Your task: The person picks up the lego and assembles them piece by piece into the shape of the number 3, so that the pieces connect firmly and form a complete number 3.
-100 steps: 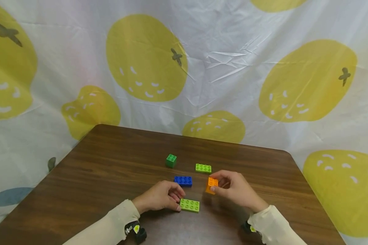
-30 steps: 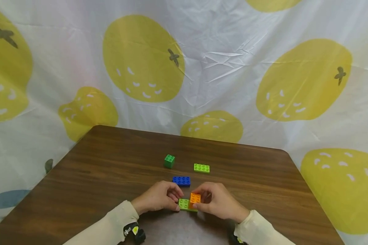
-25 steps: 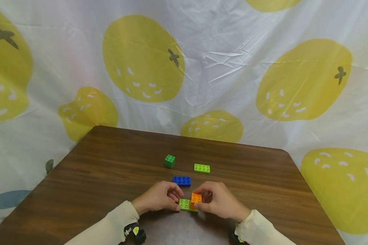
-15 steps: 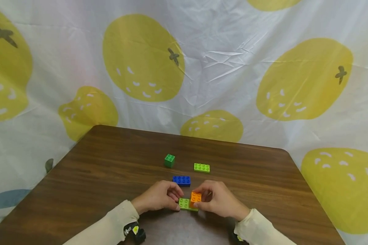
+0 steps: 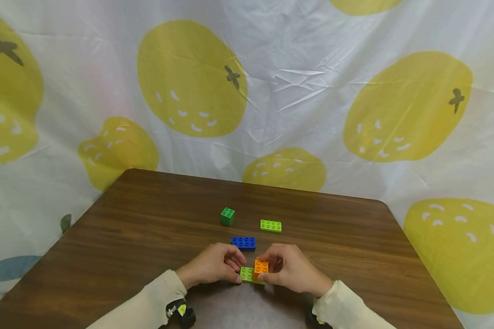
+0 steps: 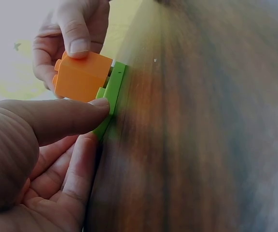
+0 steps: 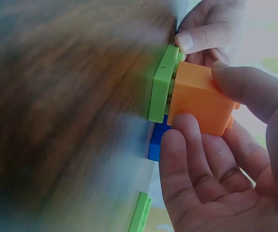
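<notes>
Orange block [image 5: 261, 268] partly behind right hand [image 5: 294, 270], green plate [image 5: 246, 274] half-covered beneath.

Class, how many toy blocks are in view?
5: orange block in the right hand, over the near lime block held by the left hand; blue block beyond; green block and far lime block farther back.
</notes>
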Demonstrator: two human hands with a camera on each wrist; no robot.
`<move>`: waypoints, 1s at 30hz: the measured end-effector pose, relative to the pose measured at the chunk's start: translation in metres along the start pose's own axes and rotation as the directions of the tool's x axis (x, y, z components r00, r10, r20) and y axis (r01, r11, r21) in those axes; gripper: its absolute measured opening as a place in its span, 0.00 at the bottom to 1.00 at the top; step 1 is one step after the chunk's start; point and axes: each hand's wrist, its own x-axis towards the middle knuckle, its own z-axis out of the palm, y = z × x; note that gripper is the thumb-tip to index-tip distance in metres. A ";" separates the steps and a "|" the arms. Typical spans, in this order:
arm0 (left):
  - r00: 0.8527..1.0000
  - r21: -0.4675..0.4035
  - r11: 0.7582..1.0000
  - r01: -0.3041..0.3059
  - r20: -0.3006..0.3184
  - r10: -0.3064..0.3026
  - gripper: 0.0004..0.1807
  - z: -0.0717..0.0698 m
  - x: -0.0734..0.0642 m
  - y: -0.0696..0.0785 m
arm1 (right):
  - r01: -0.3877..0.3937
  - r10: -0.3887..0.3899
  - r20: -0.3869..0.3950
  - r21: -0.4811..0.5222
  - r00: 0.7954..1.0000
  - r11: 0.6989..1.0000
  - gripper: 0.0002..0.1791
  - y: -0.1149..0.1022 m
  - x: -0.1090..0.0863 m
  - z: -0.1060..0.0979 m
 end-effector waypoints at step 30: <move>1.000 -0.008 1.000 -0.012 -0.015 0.012 0.18 0.002 -0.001 -0.002 | 0.013 -0.013 0.053 0.002 0.999 1.000 0.14 0.004 0.005 -0.004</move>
